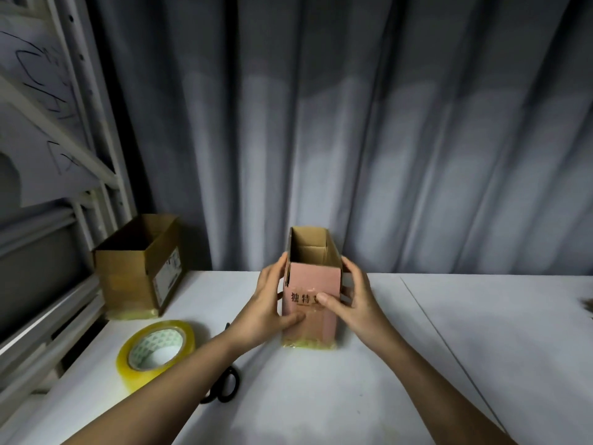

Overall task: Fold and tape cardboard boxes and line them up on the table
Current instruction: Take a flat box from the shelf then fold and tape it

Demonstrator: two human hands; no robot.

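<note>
two hands (268, 305) (351, 300) – two boxes (313, 284) (138, 268), one tape roll (155, 351)

- The left side of the white table (321, 396) is crowded by a brown box (128, 277), a tape roll (156, 351) and black scissors (226, 385).
- The middle is blocked by the pink box (313, 303).
- Open surface is offered to the right.

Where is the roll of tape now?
In the head view, the roll of tape lies on the white table at lower left, before the brown box, beside the scissors.
</note>
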